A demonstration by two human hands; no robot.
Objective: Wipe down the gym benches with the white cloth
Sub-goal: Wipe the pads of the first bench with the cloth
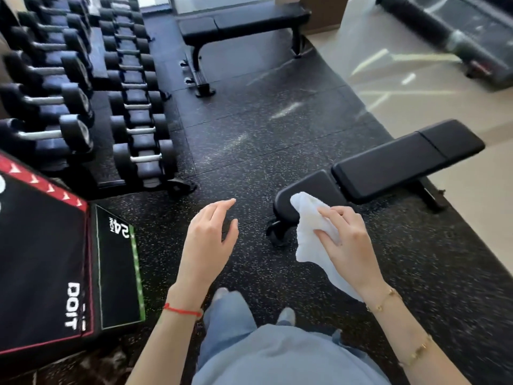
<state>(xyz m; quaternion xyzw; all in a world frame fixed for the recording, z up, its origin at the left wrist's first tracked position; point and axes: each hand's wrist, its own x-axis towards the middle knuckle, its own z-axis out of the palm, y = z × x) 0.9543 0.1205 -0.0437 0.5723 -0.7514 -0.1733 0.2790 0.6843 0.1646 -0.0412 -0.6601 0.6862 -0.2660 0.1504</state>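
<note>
On the speckled rubber floor (pixel 249 151) of a weights area, a person stands facing the near end of a black gym bench (pixel 388 162) that runs away to the right. Their right hand (pixel 347 240) grips the white cloth (pixel 308 226), fingers curled over a bunched part of it, with the upper corner appearing to lie against the bench's seat pad and a loose tail hanging below the wrist. The left hand (pixel 211 237) hovers over the floor with fingers relaxed and slightly bent, holding nothing and touching nothing. A second bench (pixel 244 23) stands well apart at the far end of the mat, so most of the job looks to lie ahead. The main risk from here, as I judge it, is patchy coverage: with the cloth wadded up, only a small face meets the pad, and quick strokes could miss the gap between seat and back pad or the pad edges. The dangling tail could drag on the floor or snag on the bench wheel (pixel 277 232) just below the seat and pick up grit. The plyo box (pixel 55 259) and dumbbell rack (pixel 83 93) crowd the left side, so stepping sideways without looking could mean a knock.
</note>
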